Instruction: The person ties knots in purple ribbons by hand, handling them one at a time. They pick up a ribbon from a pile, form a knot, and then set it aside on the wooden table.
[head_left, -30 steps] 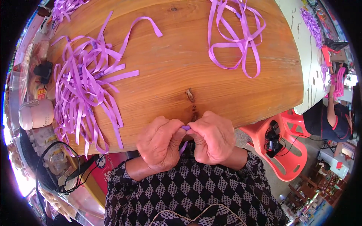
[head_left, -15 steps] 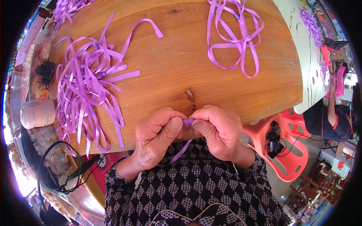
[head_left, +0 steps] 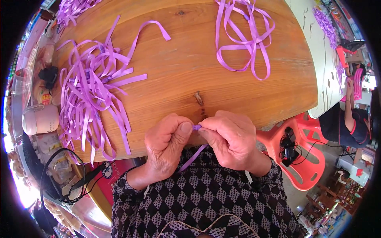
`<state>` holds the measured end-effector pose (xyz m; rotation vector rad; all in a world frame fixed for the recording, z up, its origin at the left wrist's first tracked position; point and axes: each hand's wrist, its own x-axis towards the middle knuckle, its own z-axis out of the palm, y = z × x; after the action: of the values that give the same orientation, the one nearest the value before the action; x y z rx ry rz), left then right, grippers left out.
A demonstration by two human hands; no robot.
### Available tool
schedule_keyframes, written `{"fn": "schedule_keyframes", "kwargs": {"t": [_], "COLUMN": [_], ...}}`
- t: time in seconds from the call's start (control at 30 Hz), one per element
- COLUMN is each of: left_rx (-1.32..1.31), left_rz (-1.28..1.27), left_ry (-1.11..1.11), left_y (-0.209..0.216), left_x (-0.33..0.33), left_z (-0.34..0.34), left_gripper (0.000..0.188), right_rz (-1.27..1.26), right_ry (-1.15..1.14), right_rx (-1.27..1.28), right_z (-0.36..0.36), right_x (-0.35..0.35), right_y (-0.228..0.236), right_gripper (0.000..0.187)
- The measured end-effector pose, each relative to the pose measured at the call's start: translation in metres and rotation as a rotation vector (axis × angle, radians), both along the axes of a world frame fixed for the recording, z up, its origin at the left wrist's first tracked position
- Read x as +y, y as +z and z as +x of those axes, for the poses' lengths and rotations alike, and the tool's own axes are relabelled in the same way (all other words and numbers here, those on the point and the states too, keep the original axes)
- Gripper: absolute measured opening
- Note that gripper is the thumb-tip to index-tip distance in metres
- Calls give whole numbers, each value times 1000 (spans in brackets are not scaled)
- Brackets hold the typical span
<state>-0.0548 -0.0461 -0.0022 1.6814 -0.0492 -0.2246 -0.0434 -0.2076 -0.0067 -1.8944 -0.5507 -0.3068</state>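
Observation:
Close together at the near edge of the wooden table [head_left: 174,59], my hands pinch a purple ribbon [head_left: 196,127] between them. A small bunched, darker purple part of it shows between the fingertips. My left hand [head_left: 168,139] grips one side with thumb and forefinger, and my right hand [head_left: 230,139] grips the other. One ribbon tail hangs below the hands against the patterned clothing; the rest is hidden by the fingers. To the left lies a tangled heap of purple ribbons [head_left: 93,89]. Farther off on the right, a loosely looped ribbon [head_left: 234,47] rests on the wood.
Another ribbon bundle [head_left: 73,12] sits at the far left. A pink-white cup-like container [head_left: 41,119] and cables stand along the left side. Right of the table are a white marbled surface [head_left: 307,43], a coral plastic stool [head_left: 305,174] with a black cabled device, and another person's arm [head_left: 349,107].
My hands still pinch the ribbon, and less of its bunched part shows between the fingertips. My left hand has shifted slightly to the right. The ribbons on the table lie as before.

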Motion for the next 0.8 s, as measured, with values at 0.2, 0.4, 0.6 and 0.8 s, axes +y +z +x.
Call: {"fn": "schedule_keyframes", "kwargs": {"t": [0.2,0.4,0.6,0.8], "left_rx": [-262,-402,-297,-179], "left_rz": [61,192,71,4], "left_ry": [-38,-3,49,70], "left_y": [-7,-9,-11,-11], "left_x": [-1,-3,0,4], "left_z": [5,6,4,2], "left_gripper": [10,9,12,13], "right_rz": [-161,-102,42,23], "right_ry": [59,31,-14,-12], "right_rx": [-111,-155,-53,-159], "right_z": [3,1,1,5], "right_x": [-6,1,12,17], "right_y": [3,-8,-12,-14], "right_gripper": [17,18,10,13]}}
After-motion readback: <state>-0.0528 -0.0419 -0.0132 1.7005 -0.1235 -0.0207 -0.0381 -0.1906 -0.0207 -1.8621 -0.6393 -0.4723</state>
